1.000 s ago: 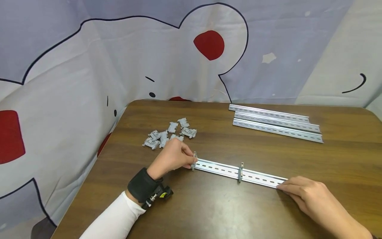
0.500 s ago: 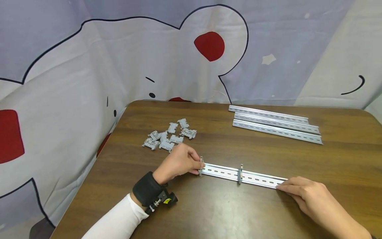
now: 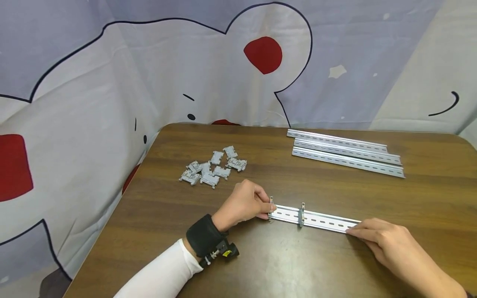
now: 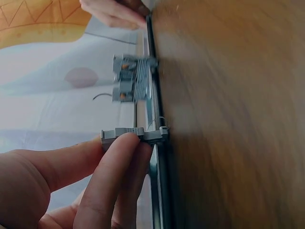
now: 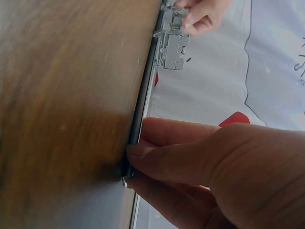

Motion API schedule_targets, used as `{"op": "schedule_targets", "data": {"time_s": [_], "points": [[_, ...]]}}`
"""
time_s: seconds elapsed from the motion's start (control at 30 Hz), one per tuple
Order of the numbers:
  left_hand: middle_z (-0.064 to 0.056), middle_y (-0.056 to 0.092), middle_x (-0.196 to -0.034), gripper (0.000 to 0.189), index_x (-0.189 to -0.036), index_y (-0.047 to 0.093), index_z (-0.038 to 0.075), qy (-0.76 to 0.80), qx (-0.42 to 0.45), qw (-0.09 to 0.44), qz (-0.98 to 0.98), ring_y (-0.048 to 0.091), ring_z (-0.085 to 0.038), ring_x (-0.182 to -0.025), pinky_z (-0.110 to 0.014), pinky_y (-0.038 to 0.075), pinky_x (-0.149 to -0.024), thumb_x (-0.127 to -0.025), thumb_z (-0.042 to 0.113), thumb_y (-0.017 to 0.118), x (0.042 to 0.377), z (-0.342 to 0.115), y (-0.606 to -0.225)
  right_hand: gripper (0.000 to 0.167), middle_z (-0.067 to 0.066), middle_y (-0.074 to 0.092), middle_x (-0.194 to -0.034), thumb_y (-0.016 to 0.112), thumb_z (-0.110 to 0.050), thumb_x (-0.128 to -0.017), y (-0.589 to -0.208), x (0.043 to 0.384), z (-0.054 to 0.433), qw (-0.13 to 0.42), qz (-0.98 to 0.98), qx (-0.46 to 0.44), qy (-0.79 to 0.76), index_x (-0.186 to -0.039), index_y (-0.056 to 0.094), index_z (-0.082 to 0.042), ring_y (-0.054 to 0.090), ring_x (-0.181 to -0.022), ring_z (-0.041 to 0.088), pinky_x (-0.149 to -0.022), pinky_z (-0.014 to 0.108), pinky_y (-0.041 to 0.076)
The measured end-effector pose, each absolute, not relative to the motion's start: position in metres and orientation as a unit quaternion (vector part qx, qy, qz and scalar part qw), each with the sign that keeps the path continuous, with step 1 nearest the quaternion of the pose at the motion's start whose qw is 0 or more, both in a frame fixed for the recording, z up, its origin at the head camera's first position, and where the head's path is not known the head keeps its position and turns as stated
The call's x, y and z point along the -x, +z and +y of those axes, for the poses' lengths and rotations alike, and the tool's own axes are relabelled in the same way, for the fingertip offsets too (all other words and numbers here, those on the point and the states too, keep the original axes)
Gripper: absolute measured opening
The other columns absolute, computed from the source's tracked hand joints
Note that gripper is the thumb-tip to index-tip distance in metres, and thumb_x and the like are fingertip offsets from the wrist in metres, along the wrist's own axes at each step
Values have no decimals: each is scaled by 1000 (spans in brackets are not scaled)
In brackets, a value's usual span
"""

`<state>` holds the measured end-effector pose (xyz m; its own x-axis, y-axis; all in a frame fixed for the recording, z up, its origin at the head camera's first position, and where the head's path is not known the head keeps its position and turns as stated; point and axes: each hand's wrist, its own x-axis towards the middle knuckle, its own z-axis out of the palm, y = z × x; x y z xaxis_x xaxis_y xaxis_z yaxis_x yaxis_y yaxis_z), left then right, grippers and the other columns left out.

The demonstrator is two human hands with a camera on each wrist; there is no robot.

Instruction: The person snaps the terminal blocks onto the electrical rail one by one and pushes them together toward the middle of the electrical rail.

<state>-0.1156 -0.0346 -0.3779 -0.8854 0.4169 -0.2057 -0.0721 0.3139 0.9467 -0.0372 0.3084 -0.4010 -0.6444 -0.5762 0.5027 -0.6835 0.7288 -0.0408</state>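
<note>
A slotted metal DIN rail lies on the table in the head view. My left hand pinches a thin grey terminal block between thumb and fingers, and the block stands upright on the rail. The rail's left end is hidden behind that hand. A little to the right, another grey terminal block sits on the rail, apart from the held one; the right wrist view shows this block's flat side. At the rail's right end, my right hand pinches the rail between thumb and fingers.
Several loose grey terminal blocks lie in a pile at the back left of the wooden table. Toward the back right rest 3 more slotted rails, side by side. A printed cloth hangs behind the table.
My left hand has moved to the right along the rail with its terminal block, closing much of the gap to the other block. The right hand and the rail have stayed in place.
</note>
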Motion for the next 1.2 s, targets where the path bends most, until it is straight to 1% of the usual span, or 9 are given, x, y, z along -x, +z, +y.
{"op": "schedule_targets", "data": {"time_s": [0.2,0.4,0.57,0.7,0.97,1.1,1.2], "points": [[-5,72,-72,9,-77,71,2,567,-111,207,790,71,-18,-58,-32,58,-57,-81,6,78,113,-17,-378,64,-12,67,-89,20,-43,-106,-400,38,309,234,-899,-352,115,-89,77,-19,65,-77,11,-66,23,49],[-2,71,-67,10,-75,73,5,549,-121,191,805,69,-13,-54,-29,56,-54,-80,9,80,111,-1,-378,65,-13,66,-88,20,-43,-106,-400,38,308,234,-898,-354,112,-89,77,-18,64,-76,9,-64,24,49],[3,70,-67,9,-76,76,6,535,-124,186,814,68,-10,-53,-26,55,-52,-79,12,82,108,10,-378,65,-13,66,-88,20,-43,-106,-400,38,308,237,-899,-351,109,-89,78,-18,65,-77,10,-65,25,50],[4,70,-69,9,-77,77,6,537,-130,187,812,68,-10,-54,-25,55,-53,-79,14,82,107,14,-379,65,-13,66,-89,20,-42,-106,-401,37,308,238,-899,-353,107,-89,78,-19,65,-77,10,-65,25,50],[1,71,-72,8,-82,78,3,559,-129,204,793,70,-12,-57,-26,56,-57,-79,10,81,107,14,-381,66,-13,66,-88,18,-41,-106,-401,38,307,238,-898,-357,102,-88,77,-18,64,-76,10,-64,27,50],[2,72,-72,10,-83,78,3,566,-135,204,787,70,-11,-58,-26,57,-57,-78,12,82,107,19,-383,66,-12,65,-87,18,-41,-106,-401,38,307,241,-897,-356,101,-88,78,-18,64,-75,10,-62,27,50],[3,72,-72,12,-82,79,4,574,-141,207,780,70,-12,-59,-26,57,-58,-77,14,82,107,22,-385,66,-12,65,-87,19,-41,-106,-401,37,307,241,-896,-358,104,-88,78,-17,64,-75,10,-61,26,50]]}}
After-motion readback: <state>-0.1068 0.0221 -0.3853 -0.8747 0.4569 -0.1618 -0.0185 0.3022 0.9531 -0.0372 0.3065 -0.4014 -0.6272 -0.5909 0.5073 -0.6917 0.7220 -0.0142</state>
